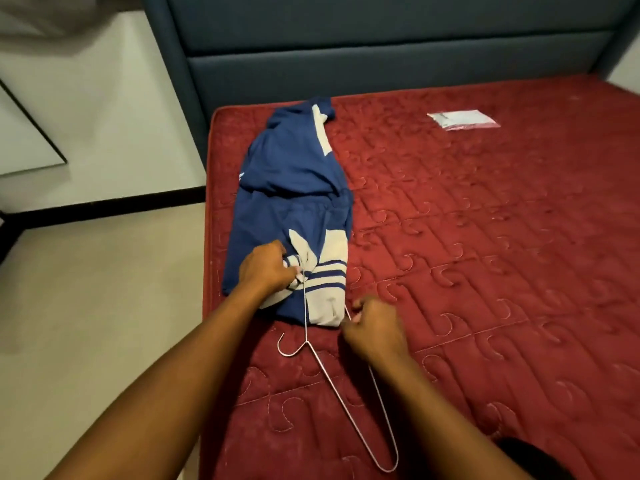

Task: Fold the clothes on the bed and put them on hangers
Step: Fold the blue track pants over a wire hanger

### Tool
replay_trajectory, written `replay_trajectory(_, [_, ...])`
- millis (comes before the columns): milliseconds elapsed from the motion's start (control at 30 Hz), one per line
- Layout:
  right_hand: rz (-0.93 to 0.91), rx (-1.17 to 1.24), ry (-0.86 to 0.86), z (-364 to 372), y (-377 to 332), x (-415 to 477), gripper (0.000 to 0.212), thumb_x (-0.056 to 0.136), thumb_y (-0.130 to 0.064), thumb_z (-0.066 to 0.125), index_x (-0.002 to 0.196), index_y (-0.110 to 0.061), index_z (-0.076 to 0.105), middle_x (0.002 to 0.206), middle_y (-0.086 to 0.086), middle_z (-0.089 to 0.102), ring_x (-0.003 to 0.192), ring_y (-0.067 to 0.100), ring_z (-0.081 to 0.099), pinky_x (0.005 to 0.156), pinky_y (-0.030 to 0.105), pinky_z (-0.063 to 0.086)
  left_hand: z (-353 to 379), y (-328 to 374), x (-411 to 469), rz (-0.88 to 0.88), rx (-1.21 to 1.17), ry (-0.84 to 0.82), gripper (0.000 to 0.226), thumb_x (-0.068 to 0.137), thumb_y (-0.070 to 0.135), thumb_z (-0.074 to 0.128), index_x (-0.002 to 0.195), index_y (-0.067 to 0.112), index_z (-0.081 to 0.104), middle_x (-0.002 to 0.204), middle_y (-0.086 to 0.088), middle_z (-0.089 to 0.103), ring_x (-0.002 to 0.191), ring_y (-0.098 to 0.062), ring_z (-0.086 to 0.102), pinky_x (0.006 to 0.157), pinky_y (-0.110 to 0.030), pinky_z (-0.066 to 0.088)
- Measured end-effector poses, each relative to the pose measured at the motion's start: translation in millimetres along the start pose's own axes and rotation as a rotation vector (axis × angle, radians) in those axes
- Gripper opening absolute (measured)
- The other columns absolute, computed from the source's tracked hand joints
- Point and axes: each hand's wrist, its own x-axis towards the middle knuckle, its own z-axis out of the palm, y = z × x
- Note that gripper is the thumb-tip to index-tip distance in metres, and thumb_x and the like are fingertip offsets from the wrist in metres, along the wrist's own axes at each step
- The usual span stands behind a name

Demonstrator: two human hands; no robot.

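Red bed (485,237): folded blue-white garment (298,168), wire hanger (306,341) partly inside. Left hand (265,268): fingers (288,270) grip garment. Right hand (374,329): fingers pinch wire hanger.

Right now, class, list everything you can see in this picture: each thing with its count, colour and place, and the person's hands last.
garment: one, blue and white, folded near the mattress's left edge
hanger: one, silvery wire, on the mattress, far end at the garment
mattress: one, red, quilted, fills the right
headboard: one, blue-grey, at the back
packet: one, clear plastic, far right on the mattress
floor: pale, with a black strip, left
left hand: grips the garment's near end
right hand: pinches the hanger at the garment's near corner
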Motion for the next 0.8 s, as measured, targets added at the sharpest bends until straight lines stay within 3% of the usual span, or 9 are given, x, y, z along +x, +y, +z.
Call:
replay_trajectory(100, [-0.047,-0.142,0.000,4.4,1.8,-5.9,0.013,0.087,-0.020,0.055,0.097,-0.014,0.060,0.101,0.012,0.069,0.098,0.037,0.068,0.072,0.035,0.050,-6.0,-12.5,-9.8,-0.042,-0.079,0.003,0.024,0.080,0.019,0.071,0.102,0.021,0.066,0.106,-0.006,0.071,0.100,-0.029,0.066,0.074,-0.034,0.051])
replay_trajectory(200, [-0.130,-0.100,0.083,3.6,3.0,2.1,0.012,0.084,-0.006,0.048,0.080,-0.014,0.055,0.091,0.013,0.067,0.088,0.037,0.066,0.065,0.036,0.044,-15.4,-22.5,-16.1,-0.094,-0.189,0.010,0.022,0.078,0.017,0.077,0.098,0.018,0.070,0.104,-0.006,0.073,0.096,-0.026,0.067,0.074,-0.029,0.047])
replay_trajectory(300, [-0.300,0.013,0.114,1.1,8.0,31.3,0.021,0.088,0.001,0.055,0.087,-0.014,0.071,0.093,0.006,0.067,0.082,0.023,0.064,0.068,0.033,0.046,-21.8,-35.4,-19.4,-0.100,-0.192,-0.011,0.017,0.080,0.020,0.079,0.093,0.011,0.074,0.096,-0.007,0.075,0.091,-0.027,0.069,0.073,-0.033,0.048])
replay_trajectory(433, [-0.307,0.409,-0.176,-8.8,3.1,71.2,0.024,0.096,0.002,0.060,0.089,-0.016,0.074,0.078,0.002,0.072,0.067,0.006,0.060,0.063,0.025,0.049,-32.0,-51.1,-22.3,-0.295,-0.433,0.081,0.049,0.089,0.053,0.068,0.074,0.007,0.071,0.068,-0.012,0.073,0.060,-0.032,0.069,0.052,-0.034,0.053])
replay_trajectory(500, [-0.299,0.537,-0.317,-10.7,-0.3,86.4,0.026,0.096,0.009,0.058,0.086,-0.010,0.073,0.068,-0.001,0.068,0.059,0.003,0.056,0.058,0.021,0.045,-37.5,-57.7,-22.7,-0.394,-0.543,0.158,0.047,0.086,0.059,0.069,0.078,0.013,0.068,0.069,-0.007,0.073,0.055,-0.027,0.064,0.049,-0.028,0.049])
replay_trajectory(567, [-0.328,0.512,-0.453,-9.6,-3.4,94.6,0.022,0.095,0.012,0.059,0.085,-0.003,0.071,0.062,0.000,0.063,0.054,0.004,0.052,0.054,0.020,0.043,-40.8,-63.7,-24.8,-0.392,-0.652,0.162,0.033,0.085,0.049,0.077,0.083,0.017,0.070,0.077,-0.005,0.073,0.058,-0.020,0.061,0.052,-0.027,0.048])
replay_trajectory(633, [-0.399,0.407,-0.491,-4.1,-7.3,95.7,0.015,0.092,0.010,0.064,0.083,0.001,0.071,0.067,0.003,0.067,0.059,0.008,0.057,0.057,0.027,0.048,-45.3,-69.7,-34.4,-0.365,-0.726,0.106,0.021,0.087,0.030,0.080,0.082,0.011,0.072,0.079,-0.008,0.072,0.058,-0.018,0.062,0.054,-0.027,0.050])
replay_trajectory(733, [-0.528,0.360,-0.409,7.8,-16.3,86.0,0.005,0.087,-0.002,0.075,0.085,0.002,0.073,0.084,0.007,0.076,0.074,0.013,0.065,0.068,0.038,0.056,-53.5,-86.0,-59.2,-0.328,-0.766,-0.019,0.012,0.086,0.013,0.080,0.083,0.005,0.073,0.069,-0.007,0.070,0.056,-0.016,0.062,0.052,-0.026,0.052])
replay_trajectory(800, [-0.582,0.255,-0.305,6.5,-23.4,76.0,0.013,0.085,-0.003,0.072,0.073,-0.009,0.069,0.072,-0.004,0.072,0.067,0.006,0.061,0.063,0.037,0.052,-59.5,-102.5,-76.1,-0.318,-0.794,-0.033,0.005,0.087,-0.003,0.075,0.085,0.002,0.073,0.066,-0.009,0.068,0.055,-0.016,0.061,0.050,-0.021,0.053])
